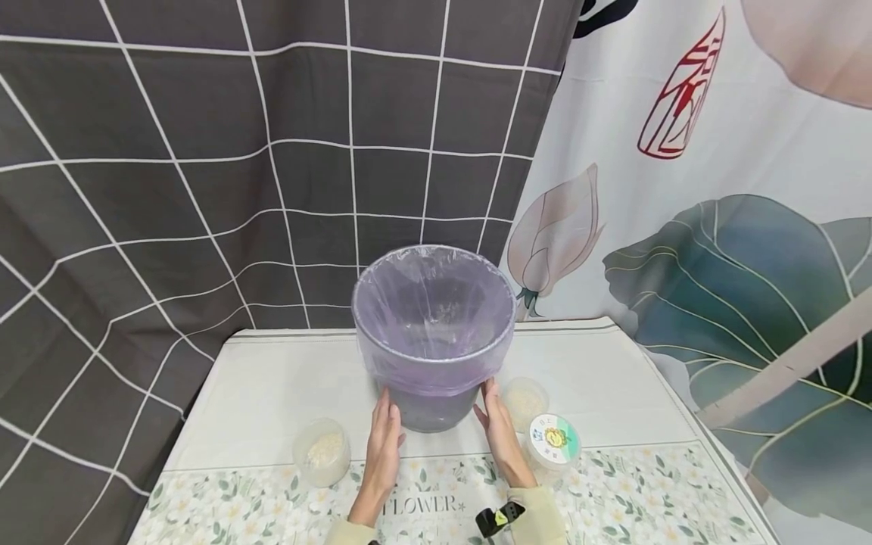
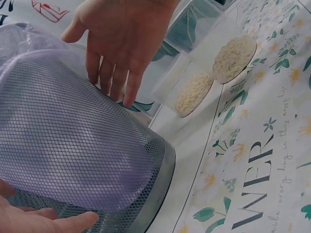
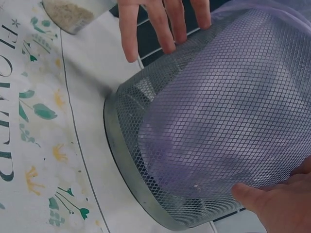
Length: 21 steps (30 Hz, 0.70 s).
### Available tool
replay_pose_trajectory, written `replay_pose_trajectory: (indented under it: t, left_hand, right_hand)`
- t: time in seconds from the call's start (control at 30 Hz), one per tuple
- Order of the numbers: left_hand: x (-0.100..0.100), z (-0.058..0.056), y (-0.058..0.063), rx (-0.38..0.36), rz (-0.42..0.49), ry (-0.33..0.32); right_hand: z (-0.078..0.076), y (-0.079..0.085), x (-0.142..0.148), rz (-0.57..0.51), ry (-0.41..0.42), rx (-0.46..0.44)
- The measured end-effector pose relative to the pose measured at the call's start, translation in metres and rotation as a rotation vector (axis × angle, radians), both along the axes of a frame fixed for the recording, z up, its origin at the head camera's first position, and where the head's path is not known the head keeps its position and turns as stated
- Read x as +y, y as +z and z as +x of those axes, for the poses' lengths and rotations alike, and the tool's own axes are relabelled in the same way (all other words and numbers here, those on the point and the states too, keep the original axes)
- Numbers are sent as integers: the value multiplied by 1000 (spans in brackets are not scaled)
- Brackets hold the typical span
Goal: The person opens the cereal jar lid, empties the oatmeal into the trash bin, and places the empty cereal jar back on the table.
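Observation:
A wire-mesh trash can [image 1: 436, 412] is in the middle of the table, lined with a thin purple trash bag [image 1: 436, 303] folded over its rim. Through the mesh [image 3: 194, 141] the bag shows as a loose bulge inside. My left hand [image 1: 383, 446] lies along the can's left side, fingers extended. On the opposite side is my right hand [image 1: 502, 439], its fingers also straight against or close to the mesh. In the left wrist view the right hand [image 2: 126, 43] has its fingertips at the can's edge. Whether both palms press on the can, I cannot tell.
A clear tub [image 1: 322, 453] of rice-like grains stands left of the can. To the right are another grain tub [image 1: 524, 403] and a tub with a printed lid [image 1: 553, 439]. A floral cloth [image 1: 633, 492] covers the near table. Curtains [image 1: 306, 174] hang behind.

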<state>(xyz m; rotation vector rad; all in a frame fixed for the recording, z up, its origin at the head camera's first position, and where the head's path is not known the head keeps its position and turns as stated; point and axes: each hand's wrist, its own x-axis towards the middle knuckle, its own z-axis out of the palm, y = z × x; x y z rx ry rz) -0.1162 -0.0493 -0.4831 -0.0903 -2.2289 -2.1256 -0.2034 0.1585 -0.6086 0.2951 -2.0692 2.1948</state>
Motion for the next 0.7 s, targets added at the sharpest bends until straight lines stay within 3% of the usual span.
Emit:
replay_pose_trajectory:
  t: [0.3, 0.43, 0.57, 0.67, 0.7]
  left_hand:
    - [-2, -8, -22, 18, 32, -6]
    - [2, -8, -32, 56, -27, 24]
    - [10, 0, -39, 91, -86, 42]
    - [19, 7, -46, 75, -90, 26]
    - [21, 9, -48, 68, -97, 19]
  right_hand:
    - [-4, 2, 2, 31, 21, 27]
    - [10, 20, 6, 59, 106, 85]
    - [45, 77, 0, 65, 162, 21]
    - [71, 120, -6, 99, 113, -13]
    - [77, 128, -6, 115, 102, 22]
